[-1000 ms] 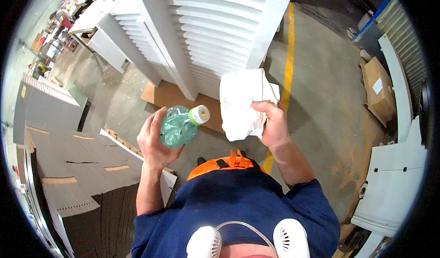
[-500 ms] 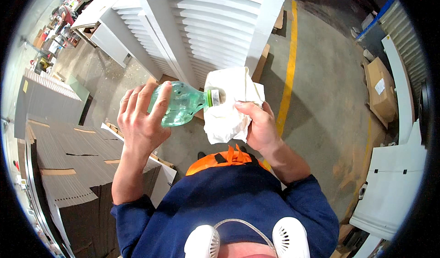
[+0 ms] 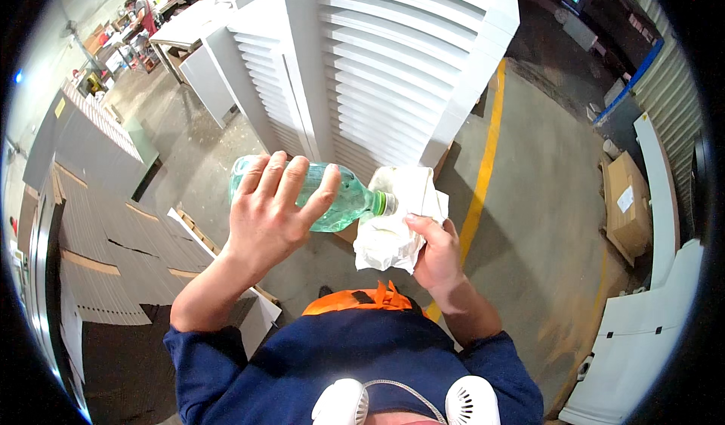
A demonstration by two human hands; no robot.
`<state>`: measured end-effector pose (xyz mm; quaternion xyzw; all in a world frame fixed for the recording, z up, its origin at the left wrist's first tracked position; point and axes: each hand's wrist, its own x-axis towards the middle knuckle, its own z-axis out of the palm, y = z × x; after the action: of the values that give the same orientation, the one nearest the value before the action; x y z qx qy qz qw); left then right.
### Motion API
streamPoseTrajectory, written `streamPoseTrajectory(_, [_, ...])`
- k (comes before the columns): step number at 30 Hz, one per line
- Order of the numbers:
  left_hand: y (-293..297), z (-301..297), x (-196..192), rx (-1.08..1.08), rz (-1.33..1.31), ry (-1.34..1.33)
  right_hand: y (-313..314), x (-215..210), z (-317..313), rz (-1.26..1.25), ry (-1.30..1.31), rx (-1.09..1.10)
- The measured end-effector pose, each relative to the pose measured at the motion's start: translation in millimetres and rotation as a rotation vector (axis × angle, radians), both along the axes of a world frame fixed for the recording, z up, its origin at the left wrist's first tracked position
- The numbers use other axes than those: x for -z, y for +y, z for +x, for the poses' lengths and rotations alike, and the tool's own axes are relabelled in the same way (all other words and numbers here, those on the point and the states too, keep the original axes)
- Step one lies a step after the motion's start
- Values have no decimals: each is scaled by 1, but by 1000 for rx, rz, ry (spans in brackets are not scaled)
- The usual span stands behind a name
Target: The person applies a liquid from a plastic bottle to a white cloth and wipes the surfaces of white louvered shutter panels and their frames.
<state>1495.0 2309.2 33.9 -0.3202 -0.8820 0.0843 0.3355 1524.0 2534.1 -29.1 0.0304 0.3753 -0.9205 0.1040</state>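
Observation:
My left hand is wrapped round a clear green plastic bottle, tipped on its side. The bottle's neck, with a green ring, points right and meets a folded white cloth. No cap shows over its mouth. My right hand grips the cloth by its right side, thumb on top and the other fingers mostly hidden beneath. A faint damp-looking patch shows on the cloth near the bottle's mouth.
Tall white louvred panels stand just ahead. Stacked grey-brown cardboard sheets are at the left. A yellow line runs along the floor to the right, with a cardboard box beyond. Far back left, a person stands by cluttered tables.
The bottle and cloth sit lower and further right in the picture, and the view has shifted, showing more of the panels. Both hands keep their holds; the bottle tilts more neck-down.

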Motion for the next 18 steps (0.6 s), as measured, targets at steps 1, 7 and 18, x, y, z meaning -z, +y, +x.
streamPoseTrajectory(1, [0,1,1,1,-4,-1,-2,1,1,-12,-9,12])
streamPoseTrajectory(7, [-2,6,8,-29,-5,-14,-6,3,3,-11,-13,24])
streamPoseTrajectory(18, [-3,22,33,-151,5,-182,-12,30,0,75,-172,-5])
